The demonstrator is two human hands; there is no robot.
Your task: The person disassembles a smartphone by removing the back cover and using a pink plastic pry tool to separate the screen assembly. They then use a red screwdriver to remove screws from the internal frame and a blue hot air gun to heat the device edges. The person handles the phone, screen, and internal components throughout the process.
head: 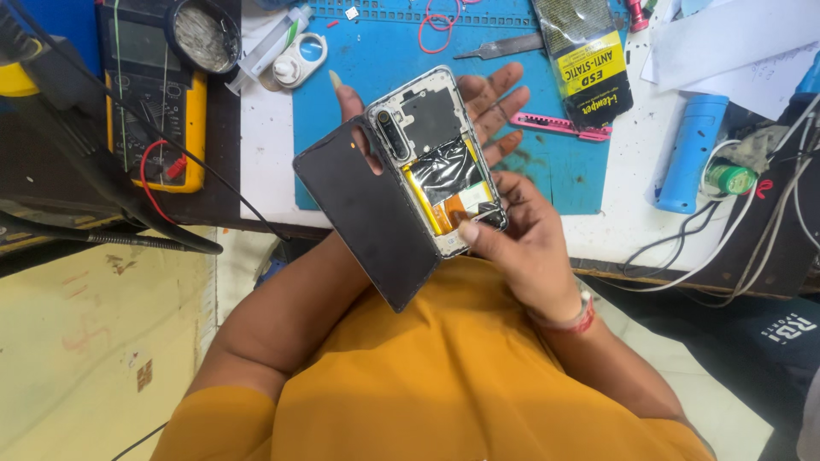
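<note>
My left hand (491, 107) cradles an opened smartphone (431, 145) from underneath, fingers spread behind it. The phone's insides face up: black shield, camera strip, foil-covered battery and an orange flex. Its dark back cover (367, 218) hangs open to the left like a flap, and my left thumb lies against it. My right hand (521, 239) pinches the phone's lower right corner, thumb pressed on the frame near the orange flex.
A blue work mat (384, 60) lies on the white bench behind the phone. On it are metal tweezers (500, 49), a pink tool (559, 126), red rubber bands (437, 30) and a black-and-yellow pouch (585, 60). A yellow multimeter (154, 94) sits left, a blue handheld tool (690, 154) right.
</note>
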